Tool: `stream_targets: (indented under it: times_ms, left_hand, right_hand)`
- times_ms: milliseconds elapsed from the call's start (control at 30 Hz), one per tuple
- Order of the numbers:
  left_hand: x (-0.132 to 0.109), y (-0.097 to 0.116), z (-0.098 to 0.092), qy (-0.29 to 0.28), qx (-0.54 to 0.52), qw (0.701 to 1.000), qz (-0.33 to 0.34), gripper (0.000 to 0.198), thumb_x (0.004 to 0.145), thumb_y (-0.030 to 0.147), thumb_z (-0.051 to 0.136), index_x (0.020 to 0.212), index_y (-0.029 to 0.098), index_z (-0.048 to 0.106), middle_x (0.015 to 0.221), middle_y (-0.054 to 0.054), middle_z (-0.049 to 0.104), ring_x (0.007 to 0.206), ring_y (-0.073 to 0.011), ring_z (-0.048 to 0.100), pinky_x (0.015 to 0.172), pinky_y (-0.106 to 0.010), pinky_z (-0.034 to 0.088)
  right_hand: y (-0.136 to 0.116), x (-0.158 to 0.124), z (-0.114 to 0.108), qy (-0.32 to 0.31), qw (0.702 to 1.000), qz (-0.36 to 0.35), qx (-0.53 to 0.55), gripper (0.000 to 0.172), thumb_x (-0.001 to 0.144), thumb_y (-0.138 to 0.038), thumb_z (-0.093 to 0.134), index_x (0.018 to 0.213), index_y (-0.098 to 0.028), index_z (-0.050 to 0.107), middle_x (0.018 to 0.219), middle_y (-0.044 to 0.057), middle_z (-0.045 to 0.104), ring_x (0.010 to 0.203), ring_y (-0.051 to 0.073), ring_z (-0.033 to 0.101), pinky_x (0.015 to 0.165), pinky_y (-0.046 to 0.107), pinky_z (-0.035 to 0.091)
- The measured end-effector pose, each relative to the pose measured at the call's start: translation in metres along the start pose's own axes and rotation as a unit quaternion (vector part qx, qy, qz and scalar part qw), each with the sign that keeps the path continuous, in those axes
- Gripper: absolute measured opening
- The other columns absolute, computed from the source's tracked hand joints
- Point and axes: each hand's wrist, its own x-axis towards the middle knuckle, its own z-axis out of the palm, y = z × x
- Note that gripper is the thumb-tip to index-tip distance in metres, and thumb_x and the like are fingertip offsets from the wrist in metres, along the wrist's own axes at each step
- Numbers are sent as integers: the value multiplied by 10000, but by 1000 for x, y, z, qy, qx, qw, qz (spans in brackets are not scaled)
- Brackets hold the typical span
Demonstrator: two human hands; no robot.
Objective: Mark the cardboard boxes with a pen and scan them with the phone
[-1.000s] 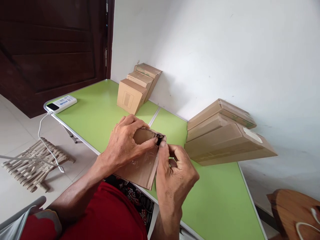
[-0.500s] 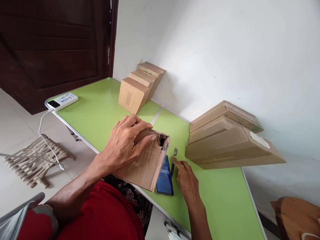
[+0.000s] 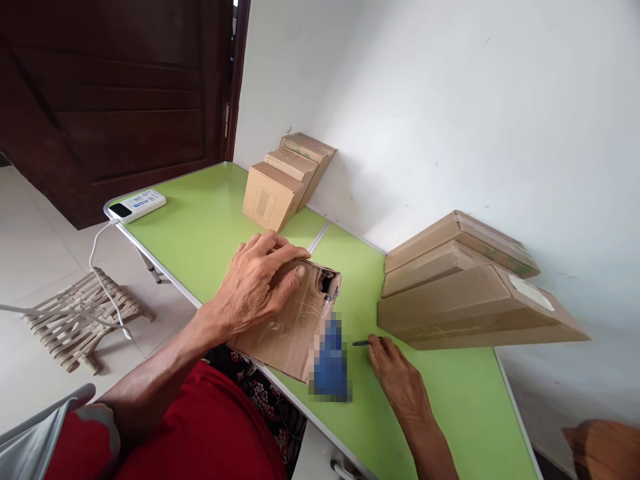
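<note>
My left hand [image 3: 263, 283] lies over a brown cardboard box [image 3: 295, 333], with the thumb on its face and the fingers over its far edge. The box is tilted, taped, and torn open at its upper right corner, where a dark hole shows. To the right, my right hand [image 3: 400, 383] is closed on a slim black pen-like tool [image 3: 361, 343], just above or on the green table [image 3: 450, 407]. Its tip points left; most of it is hidden by the fingers. Between the box and that hand lies a phone [image 3: 333, 370], pixelated and partly covered by the box.
Several cardboard boxes lean on the wall: one group [image 3: 273, 197] at the back, another [image 3: 465, 300] at the right. A white device [image 3: 137, 205] with a cable sits at the table's left corner. A woven stool [image 3: 83, 317] stands on the floor.
My right hand has picked up the slim black tool from beside the phone and moved right with it, turning it sideways. The left hand stays on the box. The view has shifted slightly.
</note>
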Motion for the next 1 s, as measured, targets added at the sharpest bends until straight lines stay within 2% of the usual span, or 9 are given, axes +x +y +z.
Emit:
stream_targets:
  times_ms: [100,167,233,267,367,467,767,900,1000]
  left_hand:
    - [0,1,0,0,-4,1000,-4,309,1068,283,490,1246,233,738,1195,-96,689,1104,-254,650,1010,-449,514]
    - [0,2,0,-4,-2,1000,-7,300,1073,283,491,1231,229,740,1192,-93,689,1100,-254,642,1008,-449,508]
    - [0,3,1,-8,1,1000,-4,298,1074,274,488,1224,223,740,1186,-91,690,1089,-254,634,1004,-453,501]
    - [0,4,1,-10,2,1000,-1,299,1075,268,484,1224,222,739,1184,-89,690,1083,-254,632,1002,-454,497]
    - [-2,5,3,-7,4,1000,6,304,1080,261,473,1222,225,740,1182,-85,685,1073,-252,630,997,-459,481]
    - [-4,7,5,-2,10,1000,6,308,1083,267,468,1215,228,744,1183,-83,678,1064,-254,627,977,-459,467]
    - [-7,10,7,2,22,1000,0,311,1085,289,458,1194,233,744,1175,-88,690,1031,-251,617,925,-438,454]
    - [-7,9,7,7,15,1000,4,314,1078,285,461,1193,220,746,1170,-92,693,1037,-255,611,912,-437,448]
    - [-7,9,7,5,13,1000,4,329,1078,282,457,1221,209,745,1168,-93,691,1036,-255,601,898,-435,440]
  right_hand:
    - [-28,2,-12,125,991,40,35,101,957,-347,551,956,-251,583,780,62,676,617,249,679,541,358,521]
    - [-68,8,-24,231,964,79,101,136,996,-382,542,1021,-252,517,733,9,627,572,241,675,518,359,539]
    - [-119,17,-40,388,857,125,315,166,915,-321,672,984,-252,537,657,-35,598,518,247,660,466,359,525]
    - [-146,21,-47,423,822,118,364,151,896,-291,687,962,-245,559,632,-45,599,482,224,630,449,346,508]
    - [-211,34,-59,439,790,59,425,102,880,-251,708,951,-181,687,746,16,726,566,225,700,462,339,535]
    - [-240,40,-54,403,808,29,429,115,913,-257,764,950,-147,762,804,41,771,621,202,728,513,318,561]
    - [-243,43,-46,375,820,49,430,150,947,-305,785,938,-155,781,795,30,744,622,162,691,508,289,514]
    - [-245,43,-59,355,788,88,496,161,951,-330,771,942,-175,726,825,31,747,704,208,726,480,300,510]
    - [-240,41,-79,354,787,105,494,167,965,-320,739,885,-191,670,1030,84,784,826,233,739,465,292,486]
